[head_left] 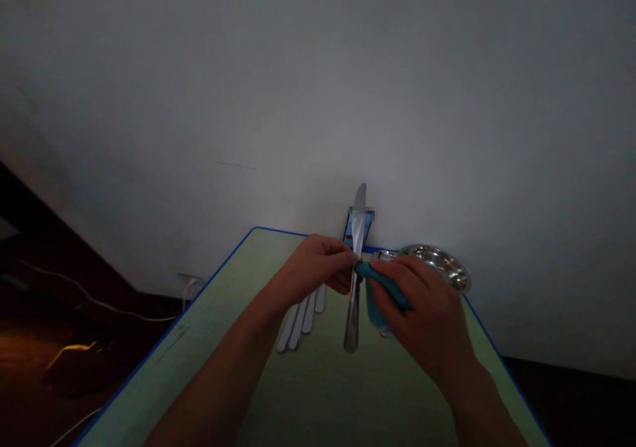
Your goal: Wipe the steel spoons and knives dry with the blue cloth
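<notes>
Head view is showing, from the left, a row of pale cutlery handles (298, 321) on the green table (163, 361), then the left hand (315, 268) closing its fingers around a table knife (354, 295), tip pointing away. The right hand (424, 314) is pinching a teal cloth (382, 295) against the blade, near a steel dish (437, 266). The wet-looking edge could be slipping and cutting fingers if the grip is loosening.

I had the table knife (353, 311) upright between my left hand (315, 268) and right hand (422, 318), with the cloth (381, 295) in the right. A row of flatware (301, 321) lay on the table (209, 347) just below the left hand, and a metal dish (440, 265) sat beyond the right.
</notes>
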The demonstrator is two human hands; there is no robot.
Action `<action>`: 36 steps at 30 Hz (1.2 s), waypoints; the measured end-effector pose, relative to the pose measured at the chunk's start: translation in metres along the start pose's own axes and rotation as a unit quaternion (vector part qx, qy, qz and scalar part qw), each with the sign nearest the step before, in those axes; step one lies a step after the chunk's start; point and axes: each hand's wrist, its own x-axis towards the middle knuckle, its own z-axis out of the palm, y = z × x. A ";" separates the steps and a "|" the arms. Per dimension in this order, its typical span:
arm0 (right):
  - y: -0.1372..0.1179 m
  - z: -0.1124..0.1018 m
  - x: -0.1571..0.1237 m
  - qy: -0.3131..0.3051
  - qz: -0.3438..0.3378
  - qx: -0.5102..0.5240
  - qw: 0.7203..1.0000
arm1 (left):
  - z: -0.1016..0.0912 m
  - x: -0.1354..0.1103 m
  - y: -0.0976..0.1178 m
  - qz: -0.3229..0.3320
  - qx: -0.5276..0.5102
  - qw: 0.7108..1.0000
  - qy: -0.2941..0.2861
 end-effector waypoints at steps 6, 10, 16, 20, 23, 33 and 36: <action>-0.004 0.000 0.000 -0.030 -0.016 -0.011 0.999 | 0.003 -0.003 0.002 0.002 0.008 1.000 0.006; -0.005 -0.001 0.000 -0.064 -0.011 -0.003 0.998 | 0.004 -0.003 0.002 -0.001 0.017 1.000 0.015; -0.006 -0.002 0.001 -0.107 -0.012 -0.002 0.994 | 0.004 -0.002 0.001 0.000 0.022 0.999 0.031; -0.006 -0.003 0.001 -0.133 -0.013 -0.003 0.991 | 0.003 -0.001 -0.001 0.003 0.027 0.999 0.037; -0.008 -0.004 0.001 -0.151 -0.015 -0.005 0.988 | 0.003 0.000 -0.002 0.008 0.027 0.999 0.036; -0.007 -0.006 -0.003 -0.211 -0.018 -0.001 0.977 | 0.000 0.003 -0.003 0.008 0.024 0.999 0.048; -0.007 -0.006 -0.005 -0.229 -0.018 0.001 0.973 | 0.000 0.004 -0.002 0.012 0.028 0.998 0.057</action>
